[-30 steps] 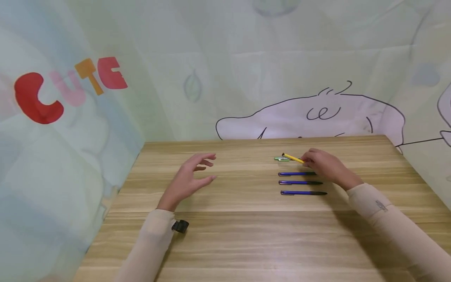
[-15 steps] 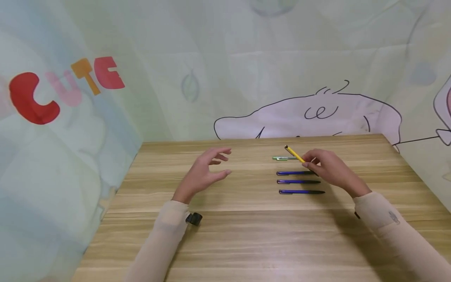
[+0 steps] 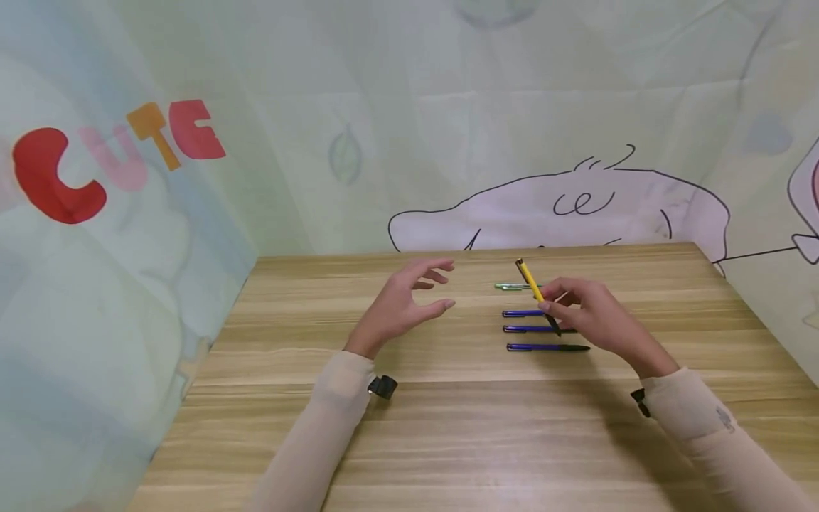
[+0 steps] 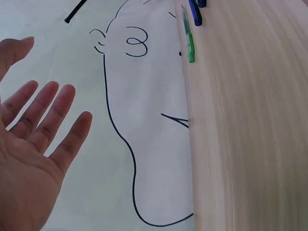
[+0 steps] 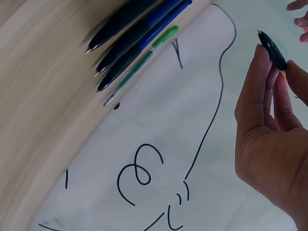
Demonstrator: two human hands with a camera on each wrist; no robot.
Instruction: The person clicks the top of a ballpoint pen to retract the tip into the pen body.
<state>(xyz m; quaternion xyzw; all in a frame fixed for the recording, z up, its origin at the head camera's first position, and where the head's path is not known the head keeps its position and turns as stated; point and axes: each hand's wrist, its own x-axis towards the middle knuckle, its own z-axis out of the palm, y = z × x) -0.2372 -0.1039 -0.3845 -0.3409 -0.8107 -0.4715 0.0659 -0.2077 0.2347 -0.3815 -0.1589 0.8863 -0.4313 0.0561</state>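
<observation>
My right hand (image 3: 595, 313) pinches a yellow pen (image 3: 530, 279) between thumb and fingers, above the other pens. It slants, its yellow end pointing up and away; the black tip (image 5: 272, 50) shows in the right wrist view. Beneath it, a green pen (image 3: 510, 286) lies at the back of a row, partly covered by the yellow pen and hand. In front lie three blue pens with black grips, the nearest blue pen (image 3: 537, 348) in full sight. To the left, my left hand (image 3: 403, 302) hovers with fingers apart and loosely bent, the palm (image 4: 24, 178) bare.
A wood-grain table (image 3: 409, 441) stretches out under both arms. Its back edge meets a printed cloth backdrop (image 3: 409, 142) with a cartoon drawing. Another printed cloth with coloured letters (image 3: 150, 131) hangs along the left side.
The right hand has raised the yellow pen from over the green one and turned it steeper, its black tip now showing. The left hand has moved rightward, closer to the pens.
</observation>
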